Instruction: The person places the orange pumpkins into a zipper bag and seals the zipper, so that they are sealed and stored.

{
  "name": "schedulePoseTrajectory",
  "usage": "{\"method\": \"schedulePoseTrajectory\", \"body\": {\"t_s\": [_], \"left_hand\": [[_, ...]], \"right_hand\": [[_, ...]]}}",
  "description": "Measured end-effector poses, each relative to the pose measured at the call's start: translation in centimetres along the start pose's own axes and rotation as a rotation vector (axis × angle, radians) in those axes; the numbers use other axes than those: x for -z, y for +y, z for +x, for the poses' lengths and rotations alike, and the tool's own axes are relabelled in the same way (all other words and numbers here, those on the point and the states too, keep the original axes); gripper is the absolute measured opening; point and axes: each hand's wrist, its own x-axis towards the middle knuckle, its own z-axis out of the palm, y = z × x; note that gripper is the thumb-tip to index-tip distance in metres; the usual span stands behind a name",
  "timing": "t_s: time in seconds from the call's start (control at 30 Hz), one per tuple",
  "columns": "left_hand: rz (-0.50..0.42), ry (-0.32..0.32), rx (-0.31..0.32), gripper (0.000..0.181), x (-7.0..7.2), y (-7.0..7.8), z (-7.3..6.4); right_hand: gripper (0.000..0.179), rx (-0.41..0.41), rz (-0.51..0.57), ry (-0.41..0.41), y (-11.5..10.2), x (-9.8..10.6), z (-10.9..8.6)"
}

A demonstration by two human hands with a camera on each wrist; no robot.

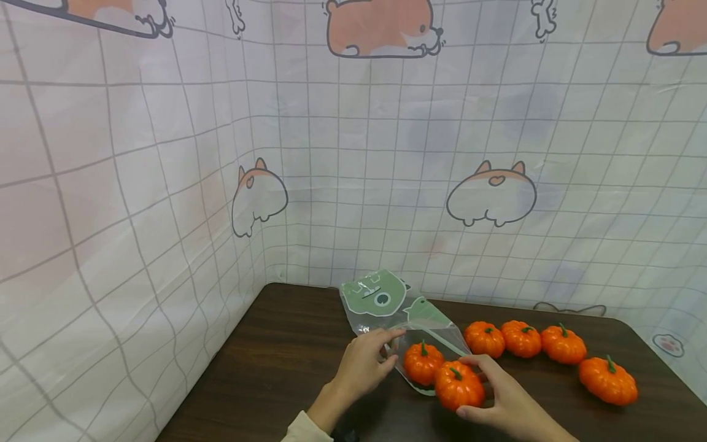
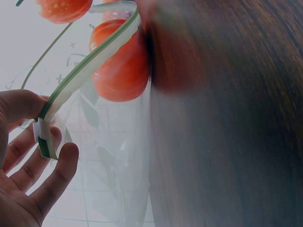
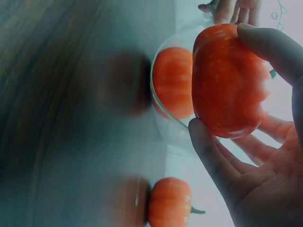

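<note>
My left hand [image 1: 361, 362] pinches the rim of a clear plastic zip bag [image 1: 381, 301] with a green cartoon print. In the left wrist view the bag's green zip strip [image 2: 80, 66] and white slider [image 2: 41, 131] show at the fingers. The bag lies on the table with its mouth spread toward me. Inside it, just behind the mouth, sits one small orange toy pumpkin [image 1: 423, 363]. My right hand [image 1: 505, 396] grips a second pumpkin [image 1: 459, 387] between thumb and fingers, in front of the mouth. Its green stem points up.
Several more orange pumpkins [image 1: 563, 344] stand in a rough row at the right of the dark wooden table [image 1: 265, 350]. The nearest one [image 1: 608, 380] sits apart, toward the right edge. A grid-patterned cloth [image 1: 386, 202] hangs behind and at the left.
</note>
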Motion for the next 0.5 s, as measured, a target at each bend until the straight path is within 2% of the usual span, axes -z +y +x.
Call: {"method": "schedulePoseTrajectory", "body": {"t_s": [0.5], "left_hand": [[0.007,0.003,-0.009,0.048,0.1,0.1,0.1]], "right_hand": [[0.072,0.035,-0.003,-0.046,-0.1,-2.1,0.7]]}}
